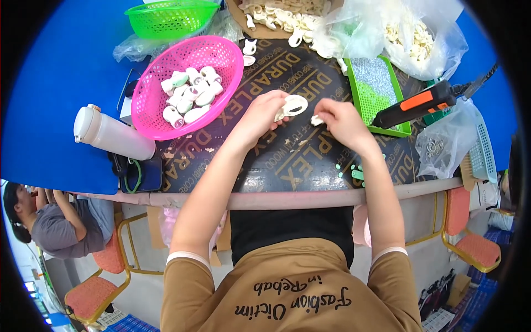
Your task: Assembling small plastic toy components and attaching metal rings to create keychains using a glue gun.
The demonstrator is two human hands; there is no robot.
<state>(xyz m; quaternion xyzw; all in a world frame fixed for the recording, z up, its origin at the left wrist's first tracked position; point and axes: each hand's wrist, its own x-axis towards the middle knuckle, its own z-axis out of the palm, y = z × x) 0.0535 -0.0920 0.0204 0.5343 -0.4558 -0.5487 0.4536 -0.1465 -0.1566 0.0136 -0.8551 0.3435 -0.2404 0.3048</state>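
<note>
My left hand [260,117] is closed around a cream plastic part [296,104] with an oval opening at its end. Close by on its right, my right hand [344,123] pinches a small whitish plastic piece [316,120]. The two pieces are apart, held above the dark printed board [265,166]. To the left, a pink perforated basket [145,105] holds several rounded cream plastic pieces [193,91]. On the right, a bright green tray [359,102] contains many tiny silvery parts [379,77]. A black and orange power tool [415,105] lies across the tray's near end.
A white bottle [119,133] leans beside the basket. Behind it sits a green basket [171,19]. Loose cream parts [287,19] and plastic bags [359,27] fill the far side. Pale green bits [357,174] lie near the front edge. Another person [66,221] sits at left.
</note>
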